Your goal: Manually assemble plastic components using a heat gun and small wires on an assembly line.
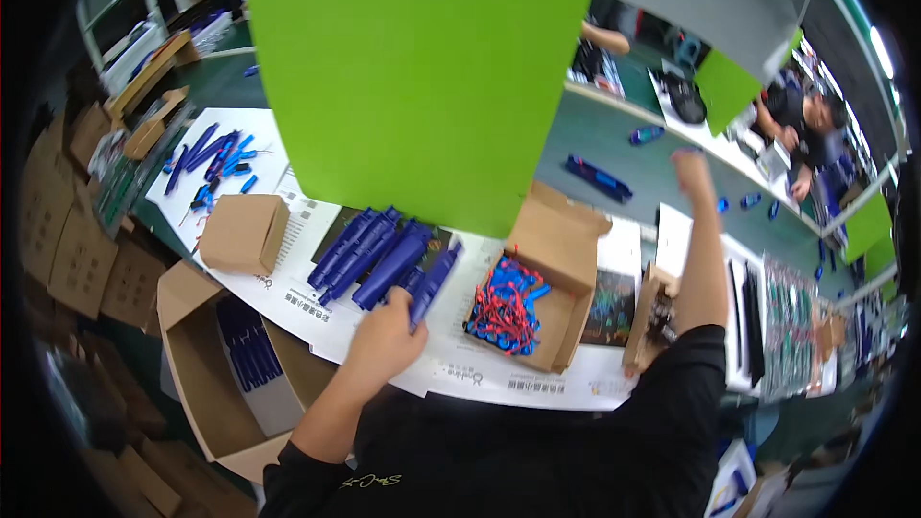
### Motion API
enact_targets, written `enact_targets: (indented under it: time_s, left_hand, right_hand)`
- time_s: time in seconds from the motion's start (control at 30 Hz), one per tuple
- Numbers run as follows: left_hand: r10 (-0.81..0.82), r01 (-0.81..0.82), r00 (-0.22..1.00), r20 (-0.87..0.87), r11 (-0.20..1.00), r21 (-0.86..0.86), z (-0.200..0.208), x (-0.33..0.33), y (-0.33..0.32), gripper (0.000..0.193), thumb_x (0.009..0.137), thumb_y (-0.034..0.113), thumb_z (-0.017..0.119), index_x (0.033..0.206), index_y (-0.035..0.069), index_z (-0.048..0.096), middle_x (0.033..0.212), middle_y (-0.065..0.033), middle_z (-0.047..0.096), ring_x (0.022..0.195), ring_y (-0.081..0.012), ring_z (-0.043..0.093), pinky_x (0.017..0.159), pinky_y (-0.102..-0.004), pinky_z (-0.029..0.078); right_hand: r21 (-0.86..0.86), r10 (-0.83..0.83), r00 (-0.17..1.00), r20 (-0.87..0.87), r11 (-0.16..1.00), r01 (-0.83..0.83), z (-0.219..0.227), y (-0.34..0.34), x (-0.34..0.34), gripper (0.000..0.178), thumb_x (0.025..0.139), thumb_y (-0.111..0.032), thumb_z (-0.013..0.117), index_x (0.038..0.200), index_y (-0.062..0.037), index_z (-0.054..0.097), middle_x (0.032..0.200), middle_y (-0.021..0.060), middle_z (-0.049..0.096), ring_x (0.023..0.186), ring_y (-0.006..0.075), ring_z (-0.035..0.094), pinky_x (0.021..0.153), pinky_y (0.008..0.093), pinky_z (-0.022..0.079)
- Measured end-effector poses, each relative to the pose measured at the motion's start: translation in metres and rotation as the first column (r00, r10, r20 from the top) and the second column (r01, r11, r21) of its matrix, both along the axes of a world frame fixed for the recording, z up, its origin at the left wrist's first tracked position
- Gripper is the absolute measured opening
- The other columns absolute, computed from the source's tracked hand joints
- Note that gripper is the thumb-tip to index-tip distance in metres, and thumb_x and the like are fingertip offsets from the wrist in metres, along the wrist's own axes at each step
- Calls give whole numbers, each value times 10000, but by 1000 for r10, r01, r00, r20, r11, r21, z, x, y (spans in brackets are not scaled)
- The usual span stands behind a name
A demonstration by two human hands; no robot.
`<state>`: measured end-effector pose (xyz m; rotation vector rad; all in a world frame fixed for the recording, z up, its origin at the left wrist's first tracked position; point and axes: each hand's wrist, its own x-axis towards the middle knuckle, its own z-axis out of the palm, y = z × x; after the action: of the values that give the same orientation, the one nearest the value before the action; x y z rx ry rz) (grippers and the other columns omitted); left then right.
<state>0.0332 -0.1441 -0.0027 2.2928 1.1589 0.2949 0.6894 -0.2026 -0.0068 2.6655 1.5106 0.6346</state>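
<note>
My left hand (386, 334) is closed around one end of a dark blue, long plastic shell (436, 280), held slanted over the white paper. Right beside it, several similar blue plastic shells (360, 247) lie in a row on a dark printed sheet. My right arm reaches far forward, and my right hand (691, 171) is over the green belt. Its fingers are blurred, so whether they hold anything is unclear; a small dark blue piece shows just beyond them. An open cardboard box (573, 302) between my arms holds blue cylindrical parts with red wires (508, 307).
A tall green panel (413, 77) stands ahead. On the belt (566, 173) lies a blue assembly (597, 178). A closed carton (244, 234) and loose blue parts (216, 158) are at left, above an open carton (182, 326) of shells. Another person (801, 129) sits across the belt.
</note>
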Motion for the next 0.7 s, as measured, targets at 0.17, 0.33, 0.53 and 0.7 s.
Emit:
enact_targets:
  time_s: [0.17,0.33,0.53,0.7]
  left_hand:
    - [217,85,850,480,844,-530,28,-17,-16,373,861,109,532,1171,-61,412,728,-83,568,517,-125,539,463,-266,457]
    - [466,600,528,710,386,-700,13,10,-17,524,940,437,349,1155,-38,403,648,-86,486,473,-183,501,432,-309,449]
    - [497,624,533,685,316,-715,1,25,-26,527,957,463,264,1186,9,403,748,-131,537,663,-262,579,548,-370,486]
    - [452,647,669,590,37,-762,-7,50,-44,502,954,441,303,1211,23,406,884,-183,578,807,-283,596,660,-397,505]
  right_hand:
    - [410,261,512,-818,890,201,162,-99,-229,200,940,-179,436,949,-54,591,515,-54,360,409,35,318,370,193,218]
    - [364,369,250,-895,929,-68,154,-289,-284,234,918,-216,491,1008,-12,558,546,26,500,445,92,490,391,204,393]
    - [-232,-465,110,-878,616,753,72,-358,-292,427,909,-431,463,1091,-48,513,817,75,617,566,142,595,425,262,478]
    - [-202,-302,37,-953,720,664,4,-322,-306,391,874,-377,568,968,2,549,759,78,625,481,123,574,428,240,462]
